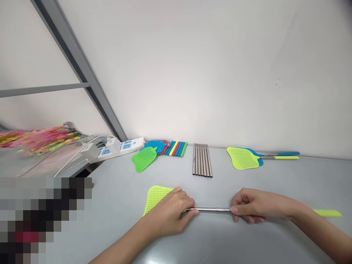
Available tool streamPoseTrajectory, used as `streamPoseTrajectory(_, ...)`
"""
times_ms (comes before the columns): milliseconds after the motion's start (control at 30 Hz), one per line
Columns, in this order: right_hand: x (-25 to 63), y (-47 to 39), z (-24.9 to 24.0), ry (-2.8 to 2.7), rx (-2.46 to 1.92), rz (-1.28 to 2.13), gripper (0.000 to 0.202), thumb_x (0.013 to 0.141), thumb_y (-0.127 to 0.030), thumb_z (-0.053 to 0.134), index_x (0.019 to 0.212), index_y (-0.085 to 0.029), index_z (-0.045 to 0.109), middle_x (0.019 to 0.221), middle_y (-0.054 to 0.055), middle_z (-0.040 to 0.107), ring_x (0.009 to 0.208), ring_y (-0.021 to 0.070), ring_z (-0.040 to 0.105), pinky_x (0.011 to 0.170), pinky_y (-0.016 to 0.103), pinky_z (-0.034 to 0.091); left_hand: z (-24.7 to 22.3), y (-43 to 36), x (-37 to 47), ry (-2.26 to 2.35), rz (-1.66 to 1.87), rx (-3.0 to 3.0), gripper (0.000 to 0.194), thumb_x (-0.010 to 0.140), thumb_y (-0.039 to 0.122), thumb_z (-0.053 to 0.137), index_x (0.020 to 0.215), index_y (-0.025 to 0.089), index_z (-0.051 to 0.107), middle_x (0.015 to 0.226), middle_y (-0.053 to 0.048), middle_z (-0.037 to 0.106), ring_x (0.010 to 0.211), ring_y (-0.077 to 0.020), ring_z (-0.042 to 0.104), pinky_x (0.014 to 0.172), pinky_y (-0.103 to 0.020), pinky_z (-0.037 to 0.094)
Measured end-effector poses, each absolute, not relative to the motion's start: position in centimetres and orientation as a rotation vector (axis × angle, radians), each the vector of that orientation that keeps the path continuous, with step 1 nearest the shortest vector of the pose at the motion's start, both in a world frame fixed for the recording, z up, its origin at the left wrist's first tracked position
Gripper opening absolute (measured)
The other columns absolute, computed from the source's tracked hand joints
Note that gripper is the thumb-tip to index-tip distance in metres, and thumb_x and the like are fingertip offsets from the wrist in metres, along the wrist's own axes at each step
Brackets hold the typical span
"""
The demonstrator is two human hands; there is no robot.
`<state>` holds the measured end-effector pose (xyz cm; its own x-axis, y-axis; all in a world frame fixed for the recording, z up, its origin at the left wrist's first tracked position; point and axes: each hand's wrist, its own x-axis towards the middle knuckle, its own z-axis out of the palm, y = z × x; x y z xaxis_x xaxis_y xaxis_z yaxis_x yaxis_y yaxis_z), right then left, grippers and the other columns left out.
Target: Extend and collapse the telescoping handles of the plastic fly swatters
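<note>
In the head view, a yellow-green fly swatter head (157, 196) lies low in the middle, partly covered by my left hand (177, 209). That hand is closed around the neck, where the head meets a thin metal rod (210, 209). My right hand (249, 206) pinches the rod further right, between thumb and fingers. The rod runs level from hand to hand. Past my right wrist a yellow-green handle (328, 213) shows; my arm hides whether it joins the rod.
Along the wall lie green (144, 159) and blue swatter heads (151, 147), several coloured handles (176, 149), several metal tubes (202, 160) and swatters with handles (244, 158). A power strip (129, 146) with plugs stands left, near a heap of bright strips (46, 139) on another surface.
</note>
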<state>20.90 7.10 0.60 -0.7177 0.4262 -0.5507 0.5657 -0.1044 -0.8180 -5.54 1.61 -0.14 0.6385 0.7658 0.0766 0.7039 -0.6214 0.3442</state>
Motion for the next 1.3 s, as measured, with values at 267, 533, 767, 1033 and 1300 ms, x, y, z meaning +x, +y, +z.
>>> streamPoseTrajectory(267, 20.5, 6.9, 0.2, 2.055, 1.081, -1.951, 0.032, 0.075, -0.044, 0.051, 0.077, -0.013, 0.060, 0.052, -0.004, 0.043, 0.041, 0.0042, 0.035, 0.040, 0.017, 0.026, -0.1, 1.1, -5.1, 1.275, 0.240, 2.568, 0.025, 0.084, 0.035, 0.037, 0.069, 0.019, 0.048, 0.057, 0.002, 0.050, 0.058, -0.0129, 0.047, 0.059, -0.025, 0.030)
streamPoseTrajectory(533, 20.0, 6.0, -0.3, 2.159, 1.250, -1.833, 0.033, 0.077, -0.043, 0.046, 0.071, -0.013, 0.060, 0.057, -0.001, 0.045, 0.045, 0.0056, 0.038, 0.043, 0.019, 0.027, 0.0, 1.0, -4.8, 1.221, 0.174, 2.677, 0.025, 0.085, 0.026, 0.034, 0.063, 0.018, 0.040, 0.057, 0.002, 0.052, 0.051, -0.0114, 0.046, 0.051, -0.024, 0.026)
streamPoseTrajectory(767, 19.1, 4.7, 0.2, 2.154, 1.408, -1.780, 0.027, 0.076, -0.032, 0.046, 0.061, -0.013, 0.056, 0.047, -0.005, 0.031, 0.043, 0.0056, 0.025, 0.042, 0.020, 0.017, -0.6, 0.6, -4.9, 1.190, 0.161, 2.743, 0.024, 0.087, 0.027, 0.030, 0.066, 0.018, 0.038, 0.060, 0.003, 0.053, 0.050, -0.0101, 0.047, 0.048, -0.025, 0.025)
streamPoseTrajectory(1033, 18.5, 4.0, 1.5, 1.795, 1.416, -2.056, 0.022, 0.071, -0.020, 0.042, 0.051, -0.013, 0.048, 0.044, -0.004, 0.034, 0.036, 0.0034, 0.021, 0.035, 0.018, 0.013, -0.9, -0.1, -4.4, 1.173, 0.160, 2.887, 0.023, 0.087, 0.026, 0.030, 0.068, 0.018, 0.040, 0.059, 0.003, 0.052, 0.049, -0.0111, 0.044, 0.049, -0.026, 0.028)
streamPoseTrajectory(1300, 18.6, 4.7, -1.0, 1.232, 1.024, -2.411, 0.008, 0.059, -0.015, 0.039, 0.055, -0.016, 0.045, 0.039, -0.008, 0.020, 0.032, 0.0039, 0.009, 0.027, 0.017, 0.004, -1.5, -0.8, -4.1, 1.101, 0.172, 3.015, 0.024, 0.087, 0.026, 0.031, 0.066, 0.018, 0.040, 0.057, 0.002, 0.051, 0.046, -0.0125, 0.042, 0.046, -0.027, 0.027)
